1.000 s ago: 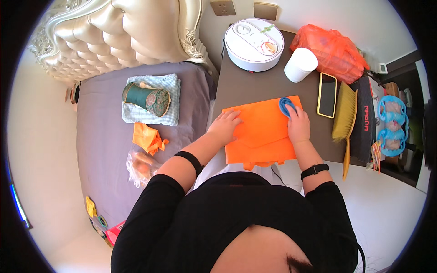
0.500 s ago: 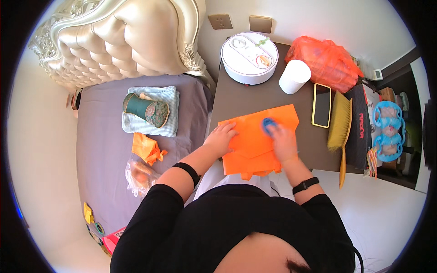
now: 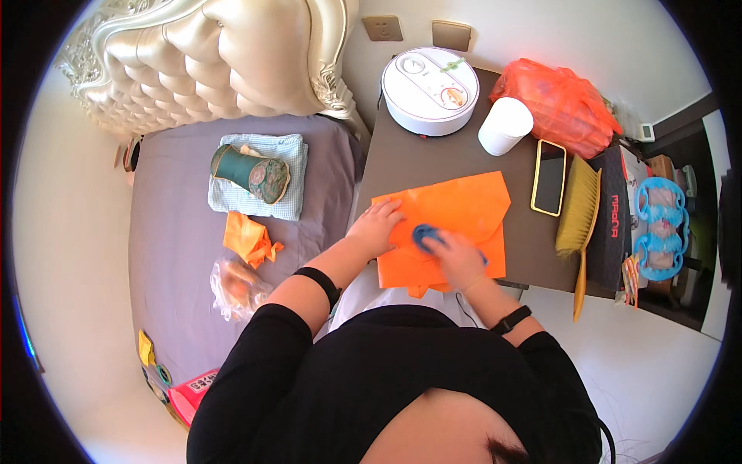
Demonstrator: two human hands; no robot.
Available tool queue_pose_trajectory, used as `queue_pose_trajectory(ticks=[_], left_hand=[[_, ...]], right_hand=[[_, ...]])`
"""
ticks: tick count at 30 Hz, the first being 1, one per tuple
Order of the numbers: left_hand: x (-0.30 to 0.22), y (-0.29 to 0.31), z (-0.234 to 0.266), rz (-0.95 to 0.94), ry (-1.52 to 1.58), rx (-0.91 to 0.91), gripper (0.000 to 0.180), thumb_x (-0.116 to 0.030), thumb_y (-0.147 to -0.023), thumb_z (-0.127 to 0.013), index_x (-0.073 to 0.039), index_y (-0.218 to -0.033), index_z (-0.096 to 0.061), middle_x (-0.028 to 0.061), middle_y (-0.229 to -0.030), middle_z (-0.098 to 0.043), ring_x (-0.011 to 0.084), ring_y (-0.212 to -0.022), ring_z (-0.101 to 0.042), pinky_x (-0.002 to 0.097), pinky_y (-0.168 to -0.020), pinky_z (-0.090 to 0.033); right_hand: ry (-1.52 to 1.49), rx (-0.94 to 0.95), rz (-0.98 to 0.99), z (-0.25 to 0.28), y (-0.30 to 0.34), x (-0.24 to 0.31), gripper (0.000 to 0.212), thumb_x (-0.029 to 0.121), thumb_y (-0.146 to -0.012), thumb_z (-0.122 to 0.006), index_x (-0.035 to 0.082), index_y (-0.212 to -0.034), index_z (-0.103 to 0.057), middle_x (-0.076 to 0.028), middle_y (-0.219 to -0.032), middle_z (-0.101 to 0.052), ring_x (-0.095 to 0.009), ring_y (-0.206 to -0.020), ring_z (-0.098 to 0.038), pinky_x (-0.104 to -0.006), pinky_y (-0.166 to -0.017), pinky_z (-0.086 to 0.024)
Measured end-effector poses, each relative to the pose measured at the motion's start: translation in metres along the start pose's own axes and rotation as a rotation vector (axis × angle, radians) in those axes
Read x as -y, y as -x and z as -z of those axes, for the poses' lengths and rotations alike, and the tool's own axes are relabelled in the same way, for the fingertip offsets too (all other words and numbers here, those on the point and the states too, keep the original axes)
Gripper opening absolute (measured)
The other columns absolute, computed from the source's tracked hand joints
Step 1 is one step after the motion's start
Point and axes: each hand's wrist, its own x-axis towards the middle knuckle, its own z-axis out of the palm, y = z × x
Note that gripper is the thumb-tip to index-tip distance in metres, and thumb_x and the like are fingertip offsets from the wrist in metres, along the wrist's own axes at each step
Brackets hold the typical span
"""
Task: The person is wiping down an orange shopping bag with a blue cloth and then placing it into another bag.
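An orange fabric bag (image 3: 464,197) lies flat near the front of the dark tabletop, with a handle loop showing at its near edge. My left hand (image 3: 377,226) rests open on its left edge, fingers spread over the cloth. Over the middle of the bag, my right hand (image 3: 461,261) is closed around a blue tool with a rounded head (image 3: 422,238). A blue end pokes out on the other side of the fist. Motion smears the fingers, and the tool's exact kind cannot be made out.
Behind the bag stand a round white appliance (image 3: 430,93), a white cup (image 3: 505,127) and a red plastic bag (image 3: 556,108). To the right lie a yellow-framed phone (image 3: 548,178) and a yellow-bristled brush (image 3: 580,209). The bed (image 3: 174,263) at left holds a green pillow (image 3: 251,174).
My right hand has slid left and toward me across the bag with the blue tool. My left hand stays at the left edge. The view has shifted slightly.
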Motion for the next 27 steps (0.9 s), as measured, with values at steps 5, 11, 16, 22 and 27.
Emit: queue_pose_trajectory(ticks=[5,11,16,22,27], left_hand=[[0.005,0.003,-0.009,-0.032,0.007,-0.044,0.070,-0.028,-0.067,-0.078,-0.012,-0.128,-0.047,0.0095,-0.146,-0.031,0.0295,-0.137,-0.025,0.0408,-0.111,-0.027],[-0.008,0.003,0.007,-0.026,-0.006,0.000,0.075,-0.030,-0.066,-0.078,-0.012,-0.132,-0.044,0.0107,-0.147,-0.029,0.0300,-0.138,-0.023,0.0407,-0.113,-0.024],[-0.003,0.011,0.004,-0.084,-0.117,-0.014,0.067,-0.030,-0.072,-0.073,-0.013,-0.131,-0.046,0.0097,-0.146,-0.032,0.0295,-0.137,-0.024,0.0414,-0.113,-0.023],[-0.003,0.024,0.021,-0.104,0.061,-0.203,0.037,-0.021,-0.084,-0.057,-0.012,-0.121,-0.055,0.0094,-0.124,-0.055,0.0285,-0.118,-0.049,0.0389,-0.099,-0.039],[-0.010,0.038,0.050,0.111,0.493,-0.528,0.025,-0.020,-0.090,-0.052,-0.007,-0.110,-0.059,0.0164,-0.097,-0.065,0.0341,-0.093,-0.061,0.0397,-0.080,-0.048]], right_hand=[[0.142,-0.221,-0.362,0.034,-0.004,-0.066,0.046,0.001,-0.076,-0.058,0.017,-0.119,-0.057,-0.012,-0.118,-0.054,-0.034,-0.101,-0.054,-0.0418,-0.086,-0.046],[0.093,-0.174,-0.266,0.000,0.008,-0.034,0.049,0.000,-0.074,-0.056,0.018,-0.119,-0.057,-0.014,-0.118,-0.053,-0.036,-0.097,-0.054,-0.0440,-0.086,-0.046],[-0.318,0.407,0.018,0.039,0.022,0.010,0.042,0.000,-0.076,-0.055,0.016,-0.115,-0.060,-0.015,-0.115,-0.056,-0.034,-0.101,-0.055,-0.0412,-0.086,-0.047],[-0.329,0.049,-0.276,0.094,0.055,-0.004,0.037,-0.001,-0.078,-0.056,0.011,-0.113,-0.061,-0.017,-0.109,-0.058,-0.036,-0.098,-0.057,-0.0400,-0.085,-0.047],[-0.320,-0.232,-0.338,0.104,0.063,-0.015,0.037,-0.002,-0.077,-0.057,0.008,-0.113,-0.059,-0.018,-0.108,-0.058,-0.036,-0.099,-0.057,-0.0393,-0.085,-0.047]])
